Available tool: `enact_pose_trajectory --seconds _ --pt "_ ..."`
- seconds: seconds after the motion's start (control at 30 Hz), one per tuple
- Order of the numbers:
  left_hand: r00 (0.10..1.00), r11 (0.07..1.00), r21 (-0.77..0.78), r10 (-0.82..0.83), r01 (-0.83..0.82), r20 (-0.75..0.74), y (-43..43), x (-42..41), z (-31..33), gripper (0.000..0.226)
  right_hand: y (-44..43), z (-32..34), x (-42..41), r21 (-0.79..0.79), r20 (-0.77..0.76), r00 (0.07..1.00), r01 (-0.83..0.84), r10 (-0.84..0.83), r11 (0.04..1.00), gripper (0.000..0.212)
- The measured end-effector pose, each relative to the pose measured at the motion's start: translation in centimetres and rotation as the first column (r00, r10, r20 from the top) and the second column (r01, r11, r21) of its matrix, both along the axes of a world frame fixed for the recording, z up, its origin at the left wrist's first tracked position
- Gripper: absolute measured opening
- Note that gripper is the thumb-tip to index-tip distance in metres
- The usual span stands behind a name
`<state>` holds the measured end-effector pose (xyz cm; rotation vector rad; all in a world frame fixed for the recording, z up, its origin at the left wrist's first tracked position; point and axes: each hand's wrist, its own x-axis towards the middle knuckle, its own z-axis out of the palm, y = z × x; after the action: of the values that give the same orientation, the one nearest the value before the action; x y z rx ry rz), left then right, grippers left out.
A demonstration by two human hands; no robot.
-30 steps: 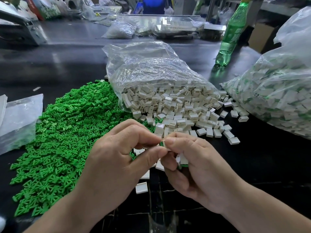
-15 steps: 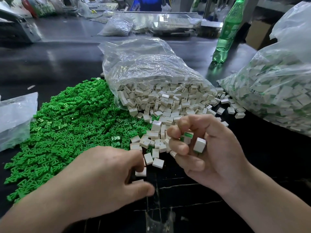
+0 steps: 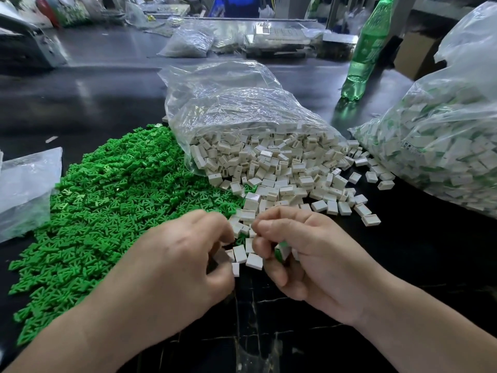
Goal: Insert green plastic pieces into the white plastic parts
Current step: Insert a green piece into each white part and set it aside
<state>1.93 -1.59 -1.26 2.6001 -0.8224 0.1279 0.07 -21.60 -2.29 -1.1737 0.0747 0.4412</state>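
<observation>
One dark desk (image 3: 403,265) carries everything. The largest item is a clear sack (image 3: 443,146) at the right edge, packed with white parts showing green; we judge these finished. Next in size, an open bag (image 3: 242,111) lies at the desk's middle and spills white parts (image 3: 282,179) toward the near edge. A broad heap of green pieces (image 3: 113,205) fills the left side and touches the bag's mouth. A flat clear bag (image 3: 24,189) sits at the left edge. A green bottle (image 3: 368,49) stands toward the far right.

Both heaps are large, so we judge the job part done with much stock left.

The left hand (image 3: 174,265) hangs over loose white parts by the near edge with its fingers curled downward. We cannot tell whether they hold anything. The right hand (image 3: 309,259) has its fingers clamped round an assembled piece (image 3: 281,251), white with green showing, just beside the left fingertips.

Open room: bare desk runs along the near edge and to the right of the hands, up to the sack. To the left, the green heap crowds close.
</observation>
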Motion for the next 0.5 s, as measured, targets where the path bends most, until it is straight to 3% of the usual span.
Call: enact_pose_trajectory --seconds 0.13,0.2,0.27,0.4,0.5 --pt "0.991 0.909 -0.413 -0.006 -0.051 -0.135 -0.4 0.0 0.3 0.028 0.5 0.0 -0.2 -0.078 0.031 0.999 -0.031 0.033 0.996 0.01" --pt "0.983 0.846 -0.531 -0.052 -0.05 -0.174 -0.8 -0.4 0.4 0.034 0.7 0.1 -0.3 -0.048 0.028 0.996 -0.087 0.088 0.995 0.021" --pt "0.986 0.847 -0.532 -0.097 0.01 -0.135 -1.3 -0.7 0.7 0.037 0.7 0.2 -0.4 -0.007 0.008 0.994 -0.108 0.108 0.994 0.032" --pt "0.996 0.873 -0.488 -0.021 -0.025 -0.09 -0.5 -0.1 0.7 0.031 0.2 0.4 -0.1 0.045 -0.041 0.998 -0.04 0.041 0.998 0.026" --pt "0.982 0.957 -0.222 0.191 -0.185 0.005 1.3 1.4 0.4 0.033 -0.3 0.5 0.1 0.101 -0.068 0.998 0.007 0.0 0.995 0.022"
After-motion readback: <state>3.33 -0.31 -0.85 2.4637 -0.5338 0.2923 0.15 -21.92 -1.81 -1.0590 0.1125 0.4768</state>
